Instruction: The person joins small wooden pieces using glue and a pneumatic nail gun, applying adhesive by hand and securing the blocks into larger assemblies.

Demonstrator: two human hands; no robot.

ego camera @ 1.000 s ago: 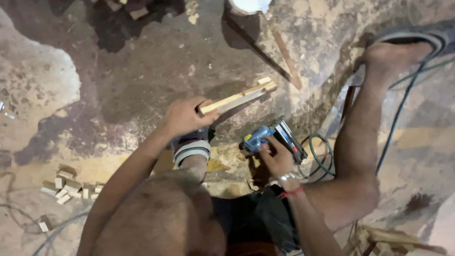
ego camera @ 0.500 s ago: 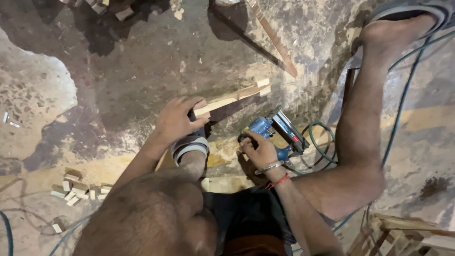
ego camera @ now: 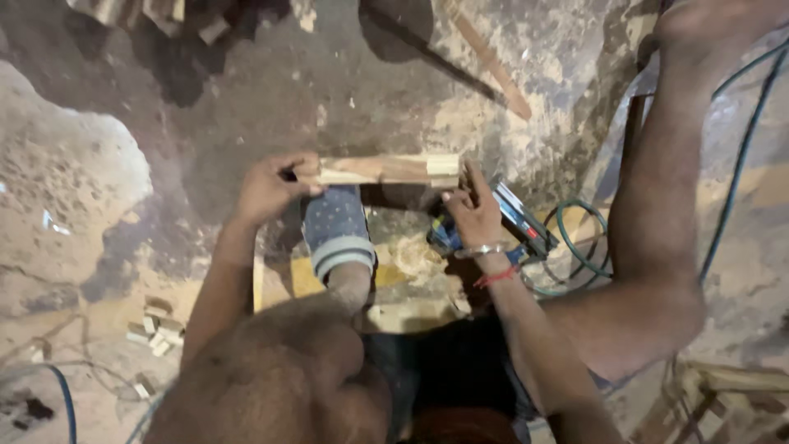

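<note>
Both hands on a short wooden strip, held level just above the floor.

My left hand point(ego camera: 267, 191) has its fingers point(ego camera: 306, 189) curled shut around the left end of the wooden strip point(ego camera: 386, 169); my right hand point(ego camera: 472, 212) pinches the strip's right end, fingers point(ego camera: 470, 177) nearly closed on it. I see the strip lying flat and crosswise, right above my foot in a blue dotted sock point(ego camera: 335, 230). Just right of the strip and under my right wrist lies a blue nail gun point(ego camera: 519, 224), with a green hose point(ego camera: 575, 238) looping beyond it. Well left and below the strip sit small wood offcuts point(ego camera: 156, 329) on the stained concrete floor point(ego camera: 246, 90). Up and right of the strip lies a long thin batten point(ego camera: 489, 62).
</note>
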